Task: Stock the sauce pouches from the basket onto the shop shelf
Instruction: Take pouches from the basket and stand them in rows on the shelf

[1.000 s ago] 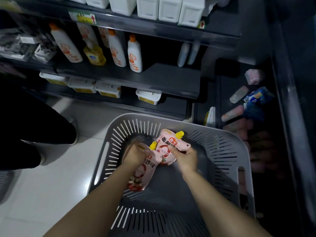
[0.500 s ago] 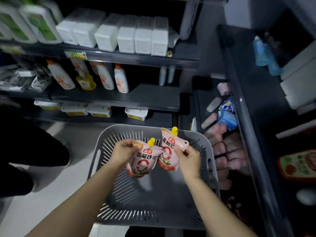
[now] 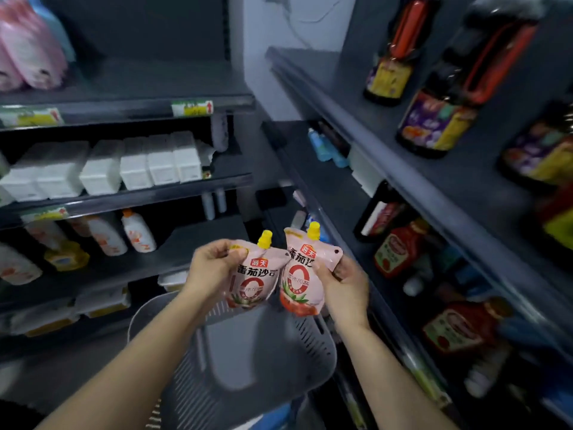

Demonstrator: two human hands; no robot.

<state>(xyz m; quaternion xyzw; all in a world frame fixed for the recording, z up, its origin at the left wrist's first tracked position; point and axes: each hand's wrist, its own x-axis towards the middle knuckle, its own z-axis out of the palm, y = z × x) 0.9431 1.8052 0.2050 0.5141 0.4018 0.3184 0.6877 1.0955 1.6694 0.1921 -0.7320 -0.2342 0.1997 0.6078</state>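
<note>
- The left hand (image 3: pixel 214 268) is gripping one pouch (image 3: pixel 252 279), the right hand (image 3: pixel 344 282) another pouch (image 3: pixel 302 279), both above the basket (image 3: pixel 322 346).
- Carrying them spout-up is helping; the shelf (image 3: pixel 403 178) at right is looking likeliest.

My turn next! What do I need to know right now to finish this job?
Left hand grips one sauce pouch; right hand grips the other pouch. Both are held upright, yellow caps up, above the grey basket.
Done: both pouches are out of the basket; no others show inside it.
Left: set both on the shop shelf at the right, probably near the red sauce bottles.
</note>
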